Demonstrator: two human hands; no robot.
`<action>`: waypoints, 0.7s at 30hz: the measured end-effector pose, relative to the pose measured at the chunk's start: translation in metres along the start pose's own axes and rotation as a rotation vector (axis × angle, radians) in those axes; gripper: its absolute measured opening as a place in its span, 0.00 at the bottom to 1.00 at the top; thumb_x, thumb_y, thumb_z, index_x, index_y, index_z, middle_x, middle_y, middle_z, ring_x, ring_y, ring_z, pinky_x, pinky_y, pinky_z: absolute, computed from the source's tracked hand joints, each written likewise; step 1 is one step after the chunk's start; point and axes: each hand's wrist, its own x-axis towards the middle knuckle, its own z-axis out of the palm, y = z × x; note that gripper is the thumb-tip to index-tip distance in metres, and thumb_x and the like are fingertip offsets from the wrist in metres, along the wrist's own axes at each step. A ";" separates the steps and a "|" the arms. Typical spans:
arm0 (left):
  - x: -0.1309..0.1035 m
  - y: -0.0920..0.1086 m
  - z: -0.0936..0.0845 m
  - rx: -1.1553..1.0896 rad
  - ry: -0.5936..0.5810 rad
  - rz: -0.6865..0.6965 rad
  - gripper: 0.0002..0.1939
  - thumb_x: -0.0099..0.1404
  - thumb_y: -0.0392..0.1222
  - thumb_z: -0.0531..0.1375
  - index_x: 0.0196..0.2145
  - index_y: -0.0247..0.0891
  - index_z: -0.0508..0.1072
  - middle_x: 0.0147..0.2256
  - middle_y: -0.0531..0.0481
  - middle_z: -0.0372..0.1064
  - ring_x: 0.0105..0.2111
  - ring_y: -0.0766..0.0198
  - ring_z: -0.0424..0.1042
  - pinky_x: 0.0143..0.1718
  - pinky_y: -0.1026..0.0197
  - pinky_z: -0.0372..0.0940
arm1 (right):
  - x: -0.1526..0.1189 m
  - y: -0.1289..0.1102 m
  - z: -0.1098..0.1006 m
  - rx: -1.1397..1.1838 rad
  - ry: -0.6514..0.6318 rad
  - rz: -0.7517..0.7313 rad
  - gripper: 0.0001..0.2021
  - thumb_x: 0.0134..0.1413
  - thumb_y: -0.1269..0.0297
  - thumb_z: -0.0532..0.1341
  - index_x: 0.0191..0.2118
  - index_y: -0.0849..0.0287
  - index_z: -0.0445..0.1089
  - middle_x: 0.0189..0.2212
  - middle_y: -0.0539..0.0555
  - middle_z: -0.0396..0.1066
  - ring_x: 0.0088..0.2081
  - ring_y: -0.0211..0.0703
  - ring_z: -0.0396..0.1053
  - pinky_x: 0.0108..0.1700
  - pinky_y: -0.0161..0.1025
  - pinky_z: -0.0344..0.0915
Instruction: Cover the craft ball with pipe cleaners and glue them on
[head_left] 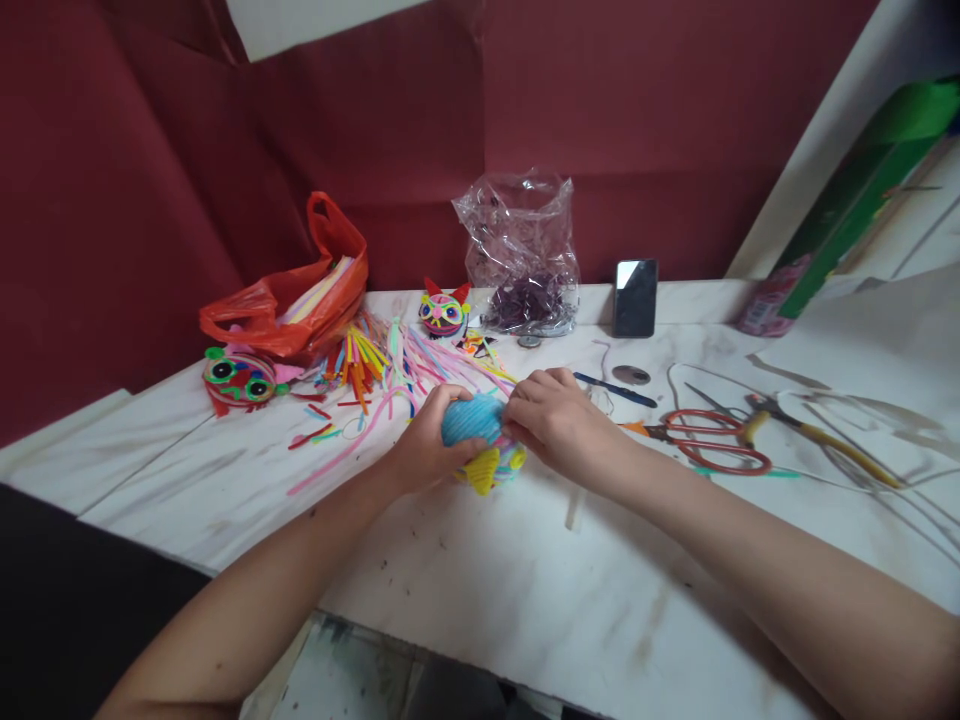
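A blue ball-shaped craft piece (472,418) with yellow and pink parts on its lower side is held just over the white marbled table (480,570). My left hand (433,440) wraps round its left side, thumb across the front. At its right side my right hand (551,420) has its fingers pressed together against the piece; whatever they pinch is hidden. Pink and pastel fuzzy stems (439,360) fan out behind the hands, and a long pink stem (337,462) curves to the left.
Finished colourful figures (240,380) stand left and at the back, near a red plastic bag (300,310). Behind are a clear bag (529,270) and a black phone (635,300). Red-handled scissors (720,440), pliers (840,445) and wire lie right.
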 end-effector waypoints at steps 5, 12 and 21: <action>0.001 0.001 -0.004 -0.003 -0.060 -0.042 0.30 0.53 0.54 0.65 0.48 0.39 0.60 0.42 0.47 0.63 0.39 0.59 0.65 0.37 0.60 0.62 | 0.001 -0.003 0.001 0.088 -0.019 0.034 0.07 0.58 0.68 0.59 0.29 0.61 0.70 0.28 0.54 0.69 0.34 0.43 0.60 0.37 0.39 0.47; 0.004 0.010 -0.004 0.032 -0.073 -0.109 0.31 0.49 0.54 0.67 0.45 0.41 0.60 0.39 0.51 0.63 0.35 0.62 0.65 0.34 0.62 0.61 | 0.002 0.004 -0.007 0.195 -0.044 0.117 0.01 0.54 0.70 0.62 0.32 0.61 0.71 0.30 0.55 0.73 0.36 0.45 0.64 0.40 0.41 0.50; 0.004 0.005 -0.008 -0.092 -0.119 -0.111 0.29 0.50 0.51 0.66 0.45 0.42 0.58 0.39 0.52 0.63 0.35 0.64 0.65 0.33 0.64 0.61 | 0.003 0.022 -0.029 0.591 -0.065 0.306 0.06 0.52 0.69 0.58 0.28 0.59 0.72 0.27 0.52 0.73 0.30 0.39 0.67 0.36 0.37 0.60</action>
